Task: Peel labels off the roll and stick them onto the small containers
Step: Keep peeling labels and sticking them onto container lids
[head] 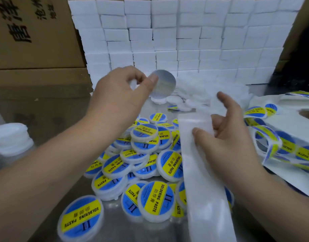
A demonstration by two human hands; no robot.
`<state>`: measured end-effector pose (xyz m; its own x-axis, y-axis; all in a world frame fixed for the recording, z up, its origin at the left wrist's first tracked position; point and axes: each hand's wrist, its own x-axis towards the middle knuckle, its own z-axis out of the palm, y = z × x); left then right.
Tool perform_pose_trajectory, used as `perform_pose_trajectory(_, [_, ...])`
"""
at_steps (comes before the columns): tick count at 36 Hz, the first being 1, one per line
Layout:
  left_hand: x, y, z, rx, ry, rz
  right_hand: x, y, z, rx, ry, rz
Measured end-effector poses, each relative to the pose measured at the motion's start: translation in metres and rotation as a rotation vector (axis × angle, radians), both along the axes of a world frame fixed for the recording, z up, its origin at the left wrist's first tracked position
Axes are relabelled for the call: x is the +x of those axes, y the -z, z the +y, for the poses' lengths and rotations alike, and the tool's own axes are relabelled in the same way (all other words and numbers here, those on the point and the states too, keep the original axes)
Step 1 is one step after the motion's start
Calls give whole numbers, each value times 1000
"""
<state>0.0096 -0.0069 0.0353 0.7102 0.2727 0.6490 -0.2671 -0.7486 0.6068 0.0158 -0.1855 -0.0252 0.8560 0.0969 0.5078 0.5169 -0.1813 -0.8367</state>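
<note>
Right, at the back there's a wall of white boxes [185,41], w/ brown cartons [33,32] to its left. Below them the steel tabletop [113,224] carries a heap of labelled containers [146,154], blue & yellow tops reading SOLDERING PASTE, piled between your forearms. At far right the label roll [289,151] lies loosely unwound. Plain white containers [174,100] sit near the foot of the box wall. Your right hand [225,142] holds the white backing strip [202,172] above the heap. Its grip pinches the strip, thumb on the front, other fingers behind, forefinger sticking out. Your left hand [115,95] is up over the tabletop. Its grip pinches, thumb & forefinger, the edge of one round label [165,84], grey side toward you, apart from the strip.
</note>
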Motion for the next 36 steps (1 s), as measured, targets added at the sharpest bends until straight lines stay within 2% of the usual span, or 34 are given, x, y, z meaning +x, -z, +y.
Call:
perform_pose_trajectory(5, [-5, 7, -9, 152, 12, 9, 4, 1, -8, -108, 243, -135])
perform_pose_trajectory(9, [-8, 8, -11, 214, 16, -33, 3, -4, -5, -157, 233, -286])
perform_pose_trajectory(11, [-9, 9, -12, 243, 16, -45, 0, -3, -4, -109, 156, -233])
perform_pose_trajectory(15, [-12, 9, -14, 314, 17, -90, -4, -6, -2, -22, 6, 30])
perform_pose_trajectory(19, [-16, 7, -16, 358, 78, -159, -7, -15, -5, 144, -113, 114])
perform_pose_trajectory(28, [-18, 6, -14, 494, 222, -148, -6, -16, -3, 242, -63, 246])
perform_pose_trajectory(36, [-6, 7, -3, 577, 101, -108, -2, -16, -5, 232, 77, 172])
